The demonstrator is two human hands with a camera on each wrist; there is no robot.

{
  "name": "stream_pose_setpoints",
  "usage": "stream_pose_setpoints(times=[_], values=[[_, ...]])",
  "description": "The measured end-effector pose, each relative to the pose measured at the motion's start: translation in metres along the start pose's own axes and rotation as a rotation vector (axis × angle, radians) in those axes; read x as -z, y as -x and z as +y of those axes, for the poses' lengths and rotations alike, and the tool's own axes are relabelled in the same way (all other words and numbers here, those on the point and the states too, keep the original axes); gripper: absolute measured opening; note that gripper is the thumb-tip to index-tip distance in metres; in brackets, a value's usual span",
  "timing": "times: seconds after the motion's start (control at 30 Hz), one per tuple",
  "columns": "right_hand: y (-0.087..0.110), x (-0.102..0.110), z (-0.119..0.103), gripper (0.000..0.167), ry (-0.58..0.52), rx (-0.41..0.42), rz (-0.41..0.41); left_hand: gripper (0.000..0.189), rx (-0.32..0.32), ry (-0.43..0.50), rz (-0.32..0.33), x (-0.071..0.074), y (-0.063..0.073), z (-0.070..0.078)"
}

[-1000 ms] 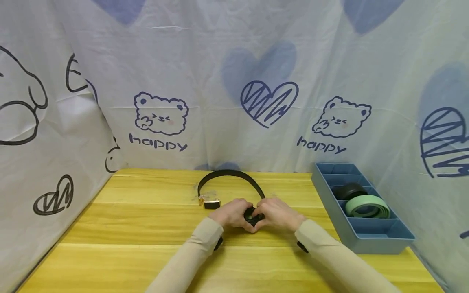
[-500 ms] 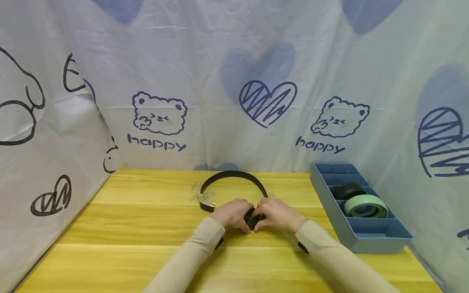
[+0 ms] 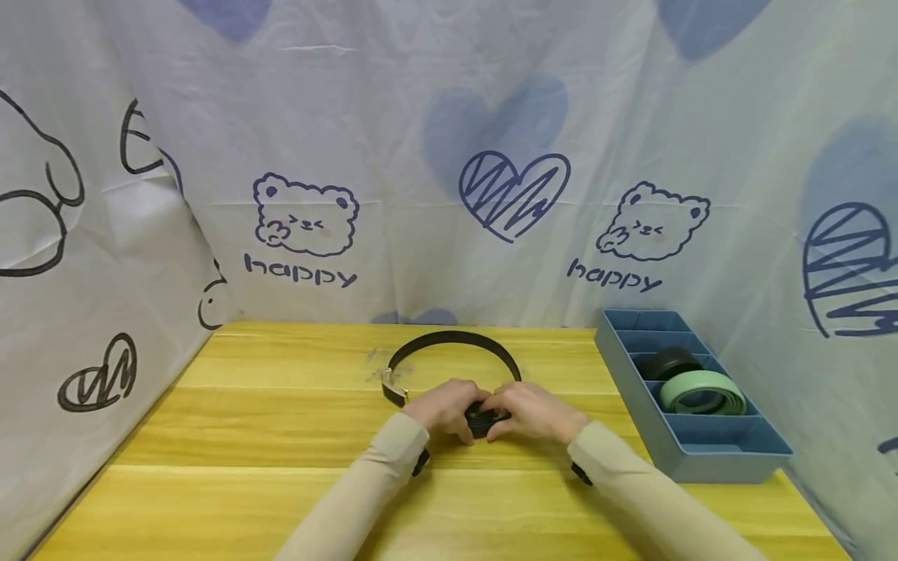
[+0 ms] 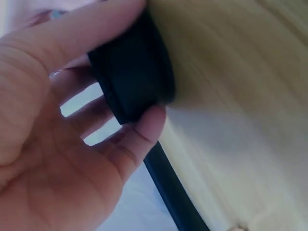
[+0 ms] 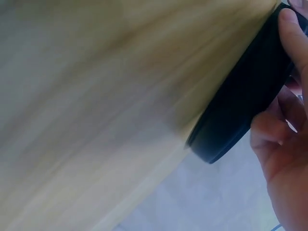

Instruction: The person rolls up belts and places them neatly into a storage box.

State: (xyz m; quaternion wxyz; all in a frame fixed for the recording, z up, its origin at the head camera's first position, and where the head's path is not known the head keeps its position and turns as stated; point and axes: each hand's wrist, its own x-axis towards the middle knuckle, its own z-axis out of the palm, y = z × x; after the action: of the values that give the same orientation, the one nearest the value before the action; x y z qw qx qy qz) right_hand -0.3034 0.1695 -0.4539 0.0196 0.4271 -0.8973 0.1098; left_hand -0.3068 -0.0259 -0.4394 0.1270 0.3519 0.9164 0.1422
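Observation:
A black belt lies on the wooden table, its near end wound into a tight coil [image 3: 481,422] between both hands. The loose strap [image 3: 452,337] arcs behind them to a gold-coloured buckle [image 3: 395,387] at the left. My left hand [image 3: 447,407] grips the coil's left side; in the left wrist view, thumb and fingers curl round the black strap [image 4: 132,72]. On the other side my right hand [image 3: 539,413] holds the coil, fingers bent over its top. The right wrist view has the strap's broad face [image 5: 240,91] against thumb and fingers. Fingers hide part of the coil.
At the right stands a blue-grey compartment box [image 3: 730,471]. Inside are a rolled black belt [image 3: 671,363] and a rolled green belt [image 3: 704,393], in neighbouring compartments. A printed cloth [image 3: 421,257] hangs behind the wooden table [image 3: 281,436].
The loose arc has shifted slightly right and nearer, and its buckle end has turned. The coil has rotated a little between the fingers. Both hands stay in nearly the same place.

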Motion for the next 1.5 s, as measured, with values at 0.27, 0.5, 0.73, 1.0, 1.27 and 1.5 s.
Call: stream_pose_setpoints(times=[0.27,0.5,0.73,1.0,1.27,1.5], values=[[-0.002,-0.005,-0.003,0.039,0.079,0.012,0.056,0.051,0.002,-0.059,0.066,-0.009,0.0,-0.001],[0.005,-0.001,0.006,0.037,-0.027,0.01,-0.018,0.055,-0.053,0.02,0.026,-0.001,-0.002,-0.004],[0.004,0.0,0.007,0.034,0.019,0.007,0.004,0.039,-0.073,-0.031,0.048,-0.004,-0.003,-0.003],[0.002,0.002,0.006,0.04,0.011,-0.034,-0.03,0.041,-0.037,-0.044,0.071,-0.008,-0.004,-0.001],[0.0,0.008,0.003,0.033,0.005,-0.021,-0.031,0.04,-0.024,-0.047,0.051,-0.006,-0.004,0.001],[-0.003,0.002,-0.004,0.03,0.021,0.026,0.018,0.048,0.003,-0.066,0.089,-0.009,0.0,0.001]])
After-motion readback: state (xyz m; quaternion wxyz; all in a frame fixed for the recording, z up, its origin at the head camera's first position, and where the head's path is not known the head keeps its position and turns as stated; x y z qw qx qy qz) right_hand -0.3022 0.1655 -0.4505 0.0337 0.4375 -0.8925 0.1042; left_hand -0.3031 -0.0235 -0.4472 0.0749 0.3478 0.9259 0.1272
